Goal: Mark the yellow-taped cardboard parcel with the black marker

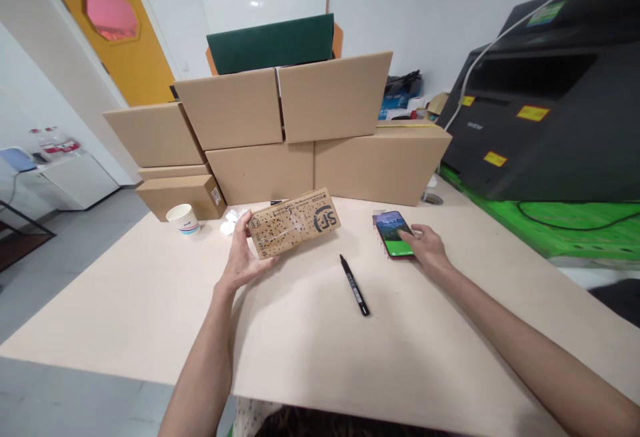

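My left hand point(242, 258) is closed on the left end of a small brown carton point(295, 225), which is tilted and printed with black specks and a round logo. Farther right, my right hand point(425, 246) rests at the right edge of a phone point(393, 232), its thumb or a finger over the lit screen. The phone lies face up on the table point(300, 337). Between the two hands, nearer to me, a black marker point(354, 285) lies capped on the tabletop.
Stacked brown boxes point(260, 174) line the table's back edge, a dark green box point(273, 44) on top. At the left stand a paper cup point(183, 219) and crumpled white tissue point(230, 222). A large black printer point(535, 104) is at the right.
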`<state>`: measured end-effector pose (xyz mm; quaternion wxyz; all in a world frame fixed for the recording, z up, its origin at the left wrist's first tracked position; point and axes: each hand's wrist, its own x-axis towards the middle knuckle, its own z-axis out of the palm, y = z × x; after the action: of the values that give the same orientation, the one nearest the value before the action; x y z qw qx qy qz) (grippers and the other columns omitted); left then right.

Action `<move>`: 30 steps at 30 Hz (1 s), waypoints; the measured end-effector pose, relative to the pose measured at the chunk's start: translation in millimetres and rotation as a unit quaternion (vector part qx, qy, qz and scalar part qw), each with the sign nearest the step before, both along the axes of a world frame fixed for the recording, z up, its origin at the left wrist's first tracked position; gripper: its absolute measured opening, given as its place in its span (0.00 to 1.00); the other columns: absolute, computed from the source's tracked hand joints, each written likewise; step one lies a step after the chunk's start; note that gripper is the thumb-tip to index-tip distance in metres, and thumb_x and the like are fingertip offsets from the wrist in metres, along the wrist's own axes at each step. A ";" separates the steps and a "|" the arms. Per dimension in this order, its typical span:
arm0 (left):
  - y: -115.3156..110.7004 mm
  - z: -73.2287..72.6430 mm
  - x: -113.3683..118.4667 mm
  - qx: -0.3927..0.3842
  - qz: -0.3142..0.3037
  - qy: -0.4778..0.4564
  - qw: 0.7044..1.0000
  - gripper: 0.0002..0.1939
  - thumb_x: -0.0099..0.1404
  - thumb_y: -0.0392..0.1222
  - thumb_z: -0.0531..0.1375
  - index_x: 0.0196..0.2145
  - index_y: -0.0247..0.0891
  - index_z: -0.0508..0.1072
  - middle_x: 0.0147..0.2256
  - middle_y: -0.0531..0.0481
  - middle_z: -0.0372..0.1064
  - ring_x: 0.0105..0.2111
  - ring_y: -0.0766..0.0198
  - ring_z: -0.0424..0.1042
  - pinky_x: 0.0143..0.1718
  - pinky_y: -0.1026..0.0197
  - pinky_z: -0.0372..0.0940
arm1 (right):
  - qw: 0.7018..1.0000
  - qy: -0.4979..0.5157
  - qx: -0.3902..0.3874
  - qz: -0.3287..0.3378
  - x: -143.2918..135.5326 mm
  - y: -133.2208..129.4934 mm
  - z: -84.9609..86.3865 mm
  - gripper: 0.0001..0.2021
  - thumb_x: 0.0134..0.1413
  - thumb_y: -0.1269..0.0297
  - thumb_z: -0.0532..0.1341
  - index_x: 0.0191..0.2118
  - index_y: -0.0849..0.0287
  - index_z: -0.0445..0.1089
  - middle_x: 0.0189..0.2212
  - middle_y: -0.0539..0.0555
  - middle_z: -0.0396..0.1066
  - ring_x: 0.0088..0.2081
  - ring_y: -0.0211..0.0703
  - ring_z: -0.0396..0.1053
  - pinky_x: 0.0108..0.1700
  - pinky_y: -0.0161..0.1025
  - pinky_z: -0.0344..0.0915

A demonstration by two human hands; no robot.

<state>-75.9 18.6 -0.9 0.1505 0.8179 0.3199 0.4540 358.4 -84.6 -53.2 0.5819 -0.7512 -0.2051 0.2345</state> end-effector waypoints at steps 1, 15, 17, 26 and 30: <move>0.1 0.0 0.0 0.002 -0.001 0.000 1.000 0.59 0.51 0.54 0.74 0.71 0.45 0.46 0.69 0.33 0.50 0.66 0.38 0.60 0.60 0.40 0.64 | 0.999 -0.037 -0.031 0.013 -0.1 -2.3 3.4 0.34 0.39 0.48 0.73 0.52 0.59 0.70 0.44 0.62 0.77 0.46 0.62 0.76 0.46 0.55 0.74; 1.2 -0.7 0.2 -0.006 -0.004 0.000 1.000 0.59 0.51 0.52 0.74 0.71 0.43 0.47 0.69 0.32 0.50 0.67 0.37 0.59 0.61 0.39 0.63 | 0.815 -0.449 -0.333 0.156 -46.7 -11.7 19.1 0.40 0.67 0.43 0.51 0.71 0.71 0.51 0.56 0.76 0.67 0.59 0.71 0.66 0.53 0.56 0.66; 1.5 -0.7 0.5 -0.010 -0.006 0.000 1.000 0.59 0.50 0.52 0.74 0.71 0.43 0.47 0.69 0.31 0.50 0.67 0.37 0.58 0.61 0.39 0.63 | 0.804 -0.466 -0.335 0.157 -48.1 -10.0 21.0 0.39 0.68 0.44 0.51 0.70 0.75 0.52 0.55 0.77 0.69 0.59 0.71 0.66 0.53 0.56 0.65; 2.0 -2.3 0.8 0.004 -0.008 -0.004 1.000 0.58 0.51 0.54 0.74 0.71 0.43 0.47 0.69 0.32 0.50 0.66 0.37 0.59 0.60 0.39 0.65 | 0.786 -0.452 -0.238 0.348 -109.6 -44.9 44.2 0.32 0.69 0.48 0.52 0.69 0.66 0.60 0.56 0.70 0.73 0.57 0.63 0.71 0.53 0.49 0.63; 3.0 -2.4 -0.2 0.004 -0.008 0.004 1.000 0.59 0.51 0.53 0.74 0.71 0.44 0.47 0.69 0.31 0.49 0.66 0.37 0.59 0.60 0.39 0.65 | 0.754 -0.421 -0.233 0.447 -131.0 -50.0 38.9 0.31 0.65 0.64 0.55 0.71 0.62 0.55 0.54 0.66 0.76 0.51 0.58 0.76 0.48 0.44 0.64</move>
<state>-76.1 21.5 -3.2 0.1490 0.8230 0.3122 0.4507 227.4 -134.6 -14.3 0.0729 -0.7093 -0.6806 0.1684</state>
